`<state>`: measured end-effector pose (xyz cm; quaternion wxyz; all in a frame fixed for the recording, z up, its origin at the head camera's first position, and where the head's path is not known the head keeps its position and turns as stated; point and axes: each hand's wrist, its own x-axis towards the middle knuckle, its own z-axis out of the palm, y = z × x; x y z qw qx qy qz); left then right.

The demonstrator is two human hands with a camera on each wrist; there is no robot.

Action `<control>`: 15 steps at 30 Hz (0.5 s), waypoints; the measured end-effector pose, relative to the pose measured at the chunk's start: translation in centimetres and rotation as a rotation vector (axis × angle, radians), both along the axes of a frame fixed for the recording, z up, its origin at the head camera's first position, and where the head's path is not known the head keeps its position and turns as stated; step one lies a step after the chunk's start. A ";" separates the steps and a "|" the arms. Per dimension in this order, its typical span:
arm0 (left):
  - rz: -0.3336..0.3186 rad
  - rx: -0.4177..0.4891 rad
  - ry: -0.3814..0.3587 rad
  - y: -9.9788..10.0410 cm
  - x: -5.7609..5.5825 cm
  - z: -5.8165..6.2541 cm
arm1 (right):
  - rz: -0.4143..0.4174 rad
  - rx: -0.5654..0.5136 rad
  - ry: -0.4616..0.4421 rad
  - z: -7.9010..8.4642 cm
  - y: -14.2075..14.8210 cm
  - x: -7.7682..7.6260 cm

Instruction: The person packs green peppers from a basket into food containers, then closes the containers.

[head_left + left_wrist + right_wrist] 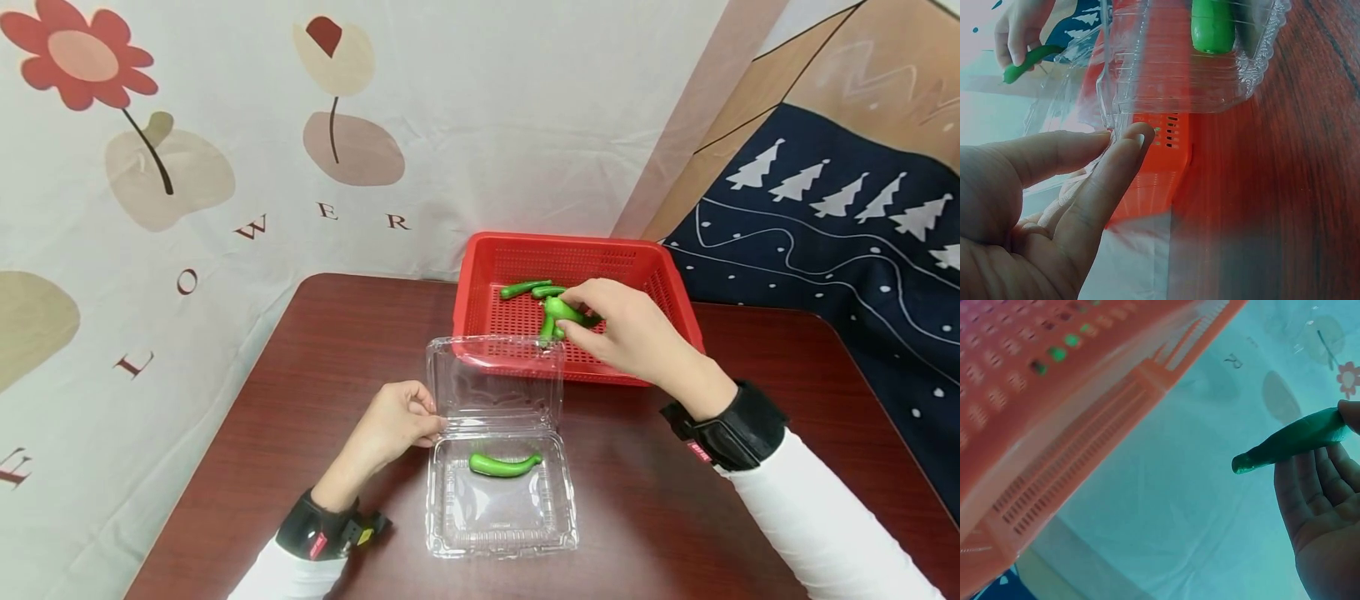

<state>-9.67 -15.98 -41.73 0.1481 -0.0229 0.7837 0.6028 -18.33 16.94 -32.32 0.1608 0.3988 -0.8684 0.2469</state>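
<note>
My left hand (397, 421) pinches the left edge of a clear plastic clamshell box (437, 508) near its hinge, thumb against forefinger. The lid (491, 392) stands raised at the back, overlapping the basket in the head view. One curved green pepper (502, 466) lies in the box's base. Above the red plastic basket (480, 258), my right hand (626, 329) pinches another green pepper (1291, 440) between thumb and fingers; its narrower end points away from the palm in the right wrist view.
Several more green peppers (525, 288) lie inside the basket, partly hidden by the right hand. Basket and box both stand on a dark reddish-brown table (322, 342). A printed cloth (465, 108) hangs behind it, with a dark blue patterned cloth (817, 250) at the right.
</note>
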 end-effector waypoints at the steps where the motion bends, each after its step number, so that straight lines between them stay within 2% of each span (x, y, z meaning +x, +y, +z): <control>1: -0.001 -0.002 -0.001 0.0 0.0 0.0 | 0.009 0.002 0.013 0.0 -0.2 0.2; 6: -0.007 -0.001 0.000 0.0 0.1 0.0 | 0.030 0.022 0.051 -0.3 -0.9 1.3; 15: 0.002 0.000 0.000 0.1 0.0 0.2 | 0.050 0.059 0.011 -0.8 -2.2 3.0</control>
